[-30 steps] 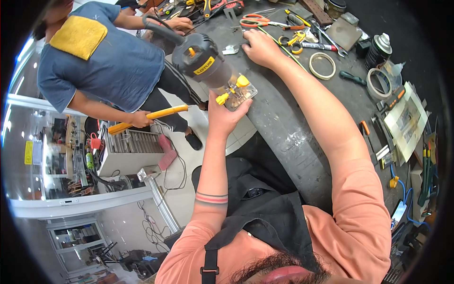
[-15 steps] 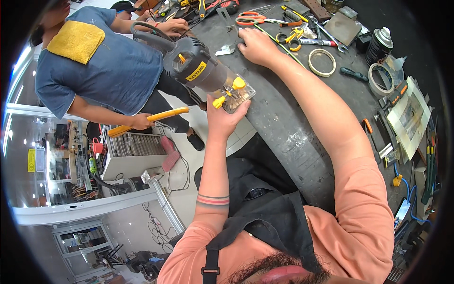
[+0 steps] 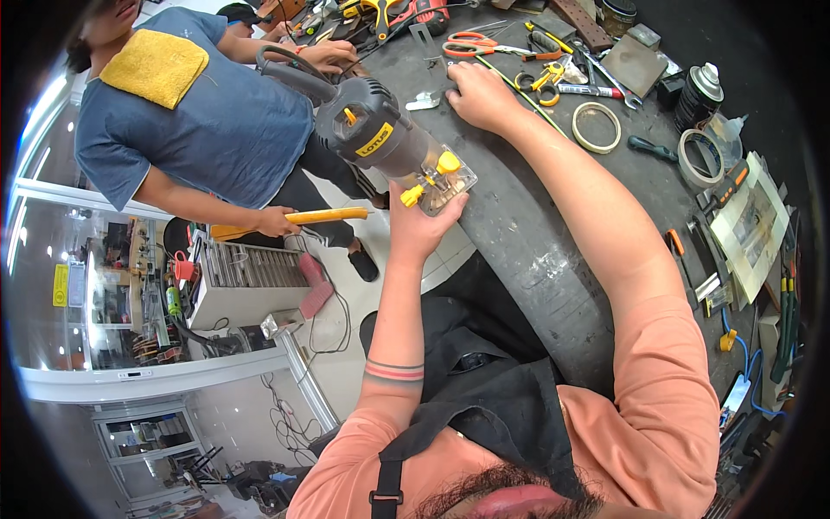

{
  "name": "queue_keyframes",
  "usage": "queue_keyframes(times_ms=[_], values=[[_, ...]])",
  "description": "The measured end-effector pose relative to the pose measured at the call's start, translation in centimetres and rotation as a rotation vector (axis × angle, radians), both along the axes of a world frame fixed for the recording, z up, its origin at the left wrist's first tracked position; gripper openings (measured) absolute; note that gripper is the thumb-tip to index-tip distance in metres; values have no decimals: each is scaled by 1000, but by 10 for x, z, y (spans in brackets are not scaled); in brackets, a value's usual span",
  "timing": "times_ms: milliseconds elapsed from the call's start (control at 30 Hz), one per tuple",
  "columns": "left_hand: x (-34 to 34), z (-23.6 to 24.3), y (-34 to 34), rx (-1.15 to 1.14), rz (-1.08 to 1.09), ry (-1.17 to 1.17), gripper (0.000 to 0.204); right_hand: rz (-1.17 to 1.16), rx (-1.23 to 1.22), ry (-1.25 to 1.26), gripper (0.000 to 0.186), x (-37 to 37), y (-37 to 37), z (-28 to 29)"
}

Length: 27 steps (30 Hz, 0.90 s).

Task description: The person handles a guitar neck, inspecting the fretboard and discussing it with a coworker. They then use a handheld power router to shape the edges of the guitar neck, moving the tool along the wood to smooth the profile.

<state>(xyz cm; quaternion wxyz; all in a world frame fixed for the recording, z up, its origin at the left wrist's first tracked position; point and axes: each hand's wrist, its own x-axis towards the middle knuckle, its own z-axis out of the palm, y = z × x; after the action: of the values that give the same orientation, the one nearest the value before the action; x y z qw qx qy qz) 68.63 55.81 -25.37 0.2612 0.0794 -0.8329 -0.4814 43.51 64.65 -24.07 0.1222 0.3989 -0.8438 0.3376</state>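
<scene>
A black trim router (image 3: 376,121) with yellow knobs and a clear base lies tilted at the bench's left edge. My left hand (image 3: 419,227) grips it by the base end, thumb along the clear plate. Farther up the bench, my right hand (image 3: 480,95) rests with curled fingers. Whatever those fingers hold, if anything, is hidden. Close to its fingertips are a small clear-and-metal piece (image 3: 423,101) and a flat slotted metal strip (image 3: 424,41). Orange-handled scissors (image 3: 471,43) lie just beyond the right hand.
Tape rolls (image 3: 596,127), a screwdriver (image 3: 652,148), a spray can (image 3: 702,91) and pliers crowd the dark bench (image 3: 536,251) at the right. At left stands a person in a blue shirt (image 3: 207,112), one hand on a yellow handle (image 3: 324,215), the other near the router's far end.
The whole view has shifted slightly, so things sit a little farther right and lower. Both hands keep their places on the router and bench.
</scene>
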Motion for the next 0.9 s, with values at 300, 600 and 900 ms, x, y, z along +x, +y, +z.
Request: queue_keyframes(times_ms=[300,600,900], values=[[-1,7,4,31,-12,14,73,-2,8,14,29,-4,-2,-3],[2,0,0,48,-34,-29,68,11,14,-16,36,-5,-3,-2],[2,5,-4,-39,-52,-53,70,-10,-82,-118,55,-6,-8,-3]])
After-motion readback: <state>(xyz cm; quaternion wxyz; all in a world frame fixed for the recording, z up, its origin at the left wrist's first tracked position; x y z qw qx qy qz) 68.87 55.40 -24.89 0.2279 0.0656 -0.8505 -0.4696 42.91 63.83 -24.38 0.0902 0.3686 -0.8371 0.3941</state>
